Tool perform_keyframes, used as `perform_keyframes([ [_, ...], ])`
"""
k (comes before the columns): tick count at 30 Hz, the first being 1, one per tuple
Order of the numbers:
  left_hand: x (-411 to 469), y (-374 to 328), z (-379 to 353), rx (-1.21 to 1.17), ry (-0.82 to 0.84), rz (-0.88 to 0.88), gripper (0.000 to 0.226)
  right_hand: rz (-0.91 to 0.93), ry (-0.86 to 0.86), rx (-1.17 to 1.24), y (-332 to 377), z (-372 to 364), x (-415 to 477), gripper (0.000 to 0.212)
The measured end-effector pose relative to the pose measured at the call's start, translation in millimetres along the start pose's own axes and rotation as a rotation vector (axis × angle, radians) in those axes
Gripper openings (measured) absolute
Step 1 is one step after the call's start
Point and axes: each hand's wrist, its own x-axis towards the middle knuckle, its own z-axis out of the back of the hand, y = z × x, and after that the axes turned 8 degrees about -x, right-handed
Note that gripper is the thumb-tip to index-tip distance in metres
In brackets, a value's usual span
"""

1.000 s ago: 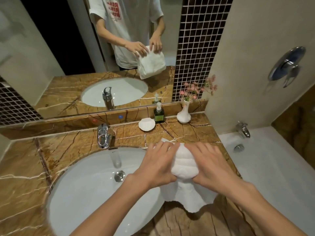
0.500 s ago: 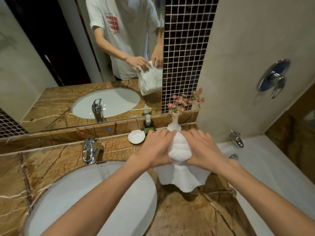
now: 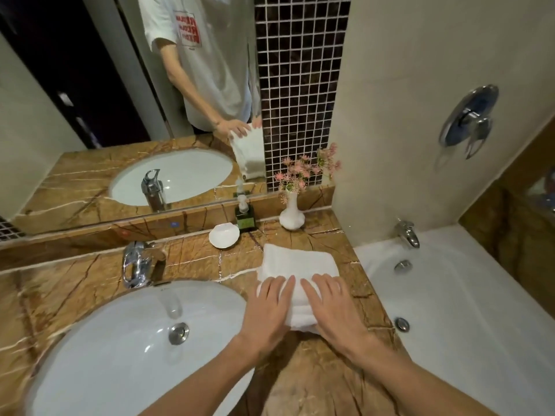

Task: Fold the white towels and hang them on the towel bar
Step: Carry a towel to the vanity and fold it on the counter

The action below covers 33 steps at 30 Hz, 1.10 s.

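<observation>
Since half a second ago: white towel (image 3: pixel 297 265) is down. It hung bunched in the air from both hands; now it lies folded on the marble counter (image 3: pixel 90 283), in the strip between the sink (image 3: pixel 120 340) and the bathtub (image 3: pixel 450 310).

Hands: left hand (image 3: pixel 270 310) and right hand (image 3: pixel 333 310) lie side by side on the near half of the towel, palms down, fingers straight and pointing away from us. No pinch or curl that we can see. They look to be pressing the layers flat. A narrow band of towel shows between them.

Key relation: the towel's long axis runs away from us, from under the hands toward the soap dish (image 3: pixel 224 234) and the white vase (image 3: pixel 291 213). Its far half is bare and well short of both. The left hand covers the sink-side edge, the right the tub-side edge. Neither is nearer, so we judge the next move to be two-handed.

Judgement: folding of this towel looks nearly done. We expect either one more fold along the long axis, far end drawn back to the near end, or a lift by the two side edges.

Open point: the towel bar is not in view, so we cannot say which way the carry goes.
</observation>
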Motion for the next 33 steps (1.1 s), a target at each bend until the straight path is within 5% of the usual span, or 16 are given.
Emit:
perform_keyframes([
  [9,-49,-16,-11,0.053,0.071,-0.048,0.105,0.001,-0.119,-0.014,22,-18,-46,0.079],
  [17,-70,-20,-12,-0.042,0.17,0.094,0.079,0.043,0.101,-0.054,28,2,-68,0.093],
  [26,-98,-39,-14,-0.559,0.034,0.321,0.05,0.052,0.145,0.09,36,15,-95,0.043],
  [30,-93,-42,-2,-0.733,0.042,0.543,0.028,-0.133,0.097,0.21,23,17,-75,0.037],
  [33,-76,-39,12,-0.828,-0.028,0.672,0.037,-0.357,0.178,0.405,10,14,-43,0.055],
])
